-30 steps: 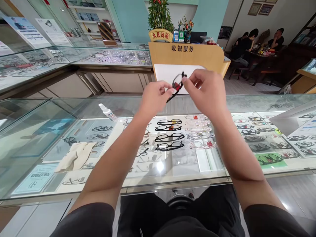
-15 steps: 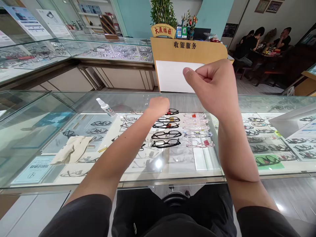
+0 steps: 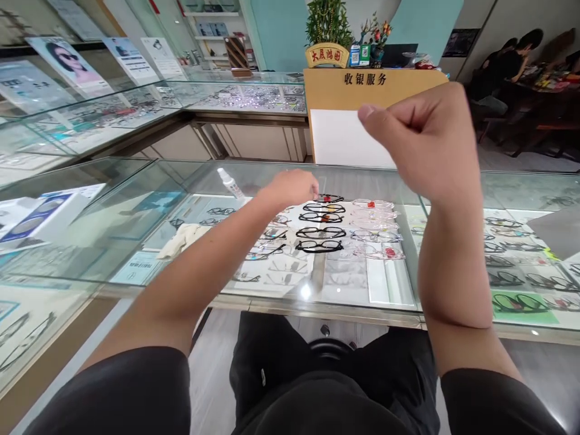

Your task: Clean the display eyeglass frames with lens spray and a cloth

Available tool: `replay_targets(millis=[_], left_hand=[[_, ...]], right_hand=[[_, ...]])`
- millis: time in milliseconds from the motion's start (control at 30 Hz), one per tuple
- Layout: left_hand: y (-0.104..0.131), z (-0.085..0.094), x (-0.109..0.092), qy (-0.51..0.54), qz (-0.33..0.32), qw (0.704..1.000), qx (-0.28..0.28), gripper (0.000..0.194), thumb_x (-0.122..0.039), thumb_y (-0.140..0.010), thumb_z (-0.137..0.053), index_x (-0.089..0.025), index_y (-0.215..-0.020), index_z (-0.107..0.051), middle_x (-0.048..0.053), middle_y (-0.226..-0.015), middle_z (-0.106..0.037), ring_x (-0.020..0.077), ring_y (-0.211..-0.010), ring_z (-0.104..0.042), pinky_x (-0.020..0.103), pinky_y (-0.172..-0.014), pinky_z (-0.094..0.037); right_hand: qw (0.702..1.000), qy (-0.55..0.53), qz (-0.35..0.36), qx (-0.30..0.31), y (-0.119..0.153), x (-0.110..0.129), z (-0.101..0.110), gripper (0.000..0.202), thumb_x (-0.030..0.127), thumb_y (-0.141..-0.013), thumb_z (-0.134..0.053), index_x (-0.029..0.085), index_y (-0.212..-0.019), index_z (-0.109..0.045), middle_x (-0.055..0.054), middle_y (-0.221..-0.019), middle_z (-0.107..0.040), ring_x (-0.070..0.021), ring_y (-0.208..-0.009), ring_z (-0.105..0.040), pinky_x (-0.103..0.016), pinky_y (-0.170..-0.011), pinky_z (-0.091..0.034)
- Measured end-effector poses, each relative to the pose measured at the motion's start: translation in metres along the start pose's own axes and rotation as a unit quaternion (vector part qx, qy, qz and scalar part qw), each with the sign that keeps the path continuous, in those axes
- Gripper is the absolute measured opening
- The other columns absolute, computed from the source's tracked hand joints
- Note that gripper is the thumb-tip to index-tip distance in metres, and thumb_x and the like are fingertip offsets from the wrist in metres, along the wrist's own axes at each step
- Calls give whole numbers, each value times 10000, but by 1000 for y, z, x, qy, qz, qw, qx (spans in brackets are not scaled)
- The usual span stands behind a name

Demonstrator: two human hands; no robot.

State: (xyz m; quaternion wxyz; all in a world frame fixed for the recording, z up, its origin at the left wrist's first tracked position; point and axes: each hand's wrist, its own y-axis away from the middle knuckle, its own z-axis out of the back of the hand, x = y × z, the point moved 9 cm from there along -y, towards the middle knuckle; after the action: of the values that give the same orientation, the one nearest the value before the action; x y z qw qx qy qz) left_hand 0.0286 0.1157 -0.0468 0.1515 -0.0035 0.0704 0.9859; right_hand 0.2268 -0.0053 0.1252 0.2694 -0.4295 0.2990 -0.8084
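Observation:
My right hand [image 3: 435, 139] is raised above the glass counter in a fist, thumb pointing left, with nothing visible in it. Lower and further left, my left hand [image 3: 294, 186] is curled closed, and I see nothing in it. It appears just left of the furthest black-framed glasses [image 3: 329, 198]; whether it touches the counter I cannot tell. Below those, more black glasses [image 3: 319, 246] lie in a column. To their right runs a column of clear and pinkish glasses [image 3: 379, 252], some with red tags. My left forearm covers part of the other frames.
A white spray bottle [image 3: 231, 184] and a crumpled beige cloth [image 3: 183, 238] are left of my left arm. Glasses on a green card [image 3: 521, 305] lie at the right. Behind stands a wooden cashier desk [image 3: 426, 78]. People [image 3: 521, 60] sit at a table, far right.
The view has swung left, so the counter appears shifted right. My left hand's curl has loosened slightly, with fingertips now showing. My right hand stays raised in a fist.

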Motion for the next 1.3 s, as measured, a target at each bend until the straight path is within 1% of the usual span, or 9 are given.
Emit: replay_targets(millis=[100, 200, 333, 400, 500, 633, 767, 1000, 1300], left_hand=[[63, 4, 21, -30, 19, 999, 30, 222, -393, -938, -718, -296, -1036, -893, 72, -1146, -864, 322, -1080, -767, 379, -914, -549], [118, -9, 43, -86, 67, 988, 107, 150, -306, -901, -749, -277, -947, -888, 66, -1085, -868, 293, -966, -770, 354, -839, -537], [151, -30, 62, -121, 86, 982, 114, 229, -236, -900, -734, -253, -1060, -896, 122, -1144, -866, 323, -1023, -778, 354, -816, -533], [152, -42, 67, -112, 73, 985, 111, 265, -264, -903, -734, -267, -1112, -897, 126, -1178, -861, 328, -1055, -779, 351, -824, -534], [148, -57, 71, -80, 46, 990, 108, 275, -295, -908, -711, -283, -1103, -904, 113, -1176, -861, 315, -1059, -778, 342, -847, -530], [141, -63, 75, -54, 29, 995, 83, 297, -260, -933, -671, -285, -1118, -901, 88, -1204, -867, 296, -1090, -771, 326, -886, -514], [131, -65, 80, -59, 14, 996, 67, 253, -239, -939, -685, -253, -1069, -902, 96, -1185, -870, 316, -1120, -771, 334, -856, -502], [112, -63, 92, -45, 14, 998, 38, 216, -225, -920, -716, -239, -1025, -904, 113, -1164, -867, 323, -1094, -771, 334, -819, -479], [130, -45, 113, 144, 20, 983, 113, 172, -471, -837, -830, -315, -841, -904, 46, -807, -779, 226, -668, -620, 356, -644, -365]], right_hand=[[998, -11, 53, -35, 4, 9, 6, 665, 224, -1044, -686, 254, -568, -222, 47, -626, -164, -117, -623, -125, -383, -634, -110], [994, -18, 76, -81, 9, 15, 12, 631, 157, -1019, -677, 229, -585, -225, 47, -632, -170, -100, -629, -125, -400, -645, -104], [982, -107, 107, -109, 16, 26, 13, 647, 202, -1018, -682, 231, -616, -176, 45, -642, -149, -93, -617, -134, -406, -668, -103], [965, -151, 145, -159, 21, 35, 20, 640, 205, -1016, -674, 242, -627, -167, 46, -640, -132, -105, -598, -139, -406, -669, -111], [965, -130, 146, -173, 26, 39, 17, 632, 240, -1028, -652, 275, -614, -176, 42, -624, -132, -149, -579, -134, -409, -659, -124], [988, -70, 76, -113, 35, 22, 0, 672, 344, -1034, -694, 283, -580, -202, 42, -599, -154, -146, -578, -110, -402, -625, -95], [998, -30, -17, -48, 55, -15, -12, 693, 413, -1022, -714, 262, -574, -207, 52, -593, -156, -111, -576, -111, -370, -586, -71], [995, -18, -96, 1, 85, -67, -30, 605, 374, -1009, -661, 263, -612, -219, 54, -620, -168, -111, -612, -148, -361, -606, -106], [972, 16, -171, 159, 109, -103, -68, 581, 465, -978, -697, 245, -656, -266, 58, -662, -213, -117, -651, -208, -340, -628, -193]])
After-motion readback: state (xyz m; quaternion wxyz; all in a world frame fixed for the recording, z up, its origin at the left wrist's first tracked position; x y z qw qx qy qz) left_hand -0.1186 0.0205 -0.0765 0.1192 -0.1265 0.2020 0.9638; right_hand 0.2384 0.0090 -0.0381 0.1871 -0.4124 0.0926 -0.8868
